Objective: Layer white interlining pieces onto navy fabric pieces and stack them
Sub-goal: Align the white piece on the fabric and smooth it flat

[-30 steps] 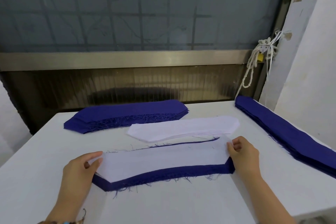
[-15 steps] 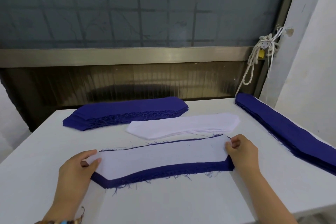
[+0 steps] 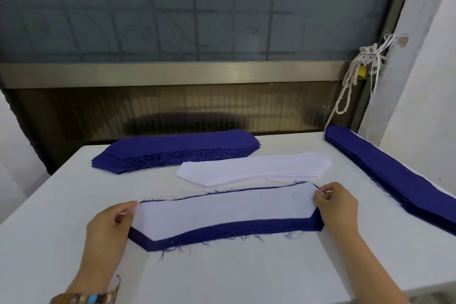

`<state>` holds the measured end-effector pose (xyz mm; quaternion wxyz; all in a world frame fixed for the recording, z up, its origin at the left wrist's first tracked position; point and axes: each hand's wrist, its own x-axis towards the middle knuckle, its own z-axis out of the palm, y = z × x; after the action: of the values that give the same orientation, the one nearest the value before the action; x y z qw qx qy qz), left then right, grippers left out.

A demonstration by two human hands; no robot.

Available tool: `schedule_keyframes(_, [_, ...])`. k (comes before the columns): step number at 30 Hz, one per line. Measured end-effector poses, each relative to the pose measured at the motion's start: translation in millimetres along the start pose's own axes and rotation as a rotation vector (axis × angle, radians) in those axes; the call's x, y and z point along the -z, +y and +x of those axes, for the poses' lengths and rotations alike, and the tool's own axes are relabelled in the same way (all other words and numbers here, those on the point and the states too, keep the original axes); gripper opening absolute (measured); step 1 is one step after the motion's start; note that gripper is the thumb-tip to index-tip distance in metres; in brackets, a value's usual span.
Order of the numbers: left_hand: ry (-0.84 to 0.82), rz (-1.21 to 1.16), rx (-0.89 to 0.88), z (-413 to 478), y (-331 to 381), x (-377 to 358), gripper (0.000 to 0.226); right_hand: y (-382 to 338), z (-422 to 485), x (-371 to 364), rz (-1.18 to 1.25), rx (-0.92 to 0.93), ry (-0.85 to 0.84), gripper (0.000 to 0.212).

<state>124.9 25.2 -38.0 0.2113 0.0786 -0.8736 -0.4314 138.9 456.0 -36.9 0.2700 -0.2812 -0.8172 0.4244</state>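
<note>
At the surface's [image 3: 222,276] near edge, fingers [image 3: 129,205] of the left hand [image 3: 108,227] and right hand [image 3: 338,207] are pinching a white interlining piece's [image 3: 222,212] ends, apparently squaring it over the navy fabric piece [image 3: 234,231] beneath.

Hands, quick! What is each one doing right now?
Left hand: pinches the left end of the white piece, which lies on the navy piece.
Right hand: pinches the right end of that white piece.

white table [image 3: 222,276], window [image 3: 197,7], knotted rope [image 3: 350,81], padlock [image 3: 361,71]
</note>
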Motion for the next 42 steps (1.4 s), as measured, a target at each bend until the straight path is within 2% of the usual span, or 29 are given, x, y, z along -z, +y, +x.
schedule_keyframes(4, [0.022, 0.001, 0.000, -1, 1, 1, 0.024, 0, 0, 0, -0.005, 0.005, -0.010, 0.009])
schedule_keyframes(18, [0.069, -0.025, 0.029, -3, 0, 1, 0.018, -4, -5, 1, -0.061, 0.055, -0.017, 0.011])
schedule_keyframes(21, [0.097, -0.020, 0.023, -2, -2, 1, 0.020, -6, -7, 1, -0.077, 0.089, -0.007, 0.016])
schedule_keyframes(27, [0.098, -0.037, 0.029, -3, -4, 1, 0.025, -5, -7, 0, -0.106, 0.116, 0.026, 0.013])
schedule_keyframes(32, [0.120, 0.014, -0.039, -2, 2, 2, 0.018, -4, -8, 1, -0.068, 0.177, 0.012, 0.010])
schedule_keyframes(35, [0.042, 0.004, -0.186, -3, 8, 0, 0.021, -7, -12, 1, -0.110, 0.355, -0.013, 0.011])
schedule_keyframes(38, [-0.092, -0.071, -0.248, -5, 8, -4, 0.024, -11, -15, 0, -0.182, 0.513, -0.111, 0.008])
schedule_keyframes(42, [-0.179, -0.095, -0.235, -4, 6, -6, 0.028, -10, -17, -1, -0.109, 0.531, -0.275, 0.012])
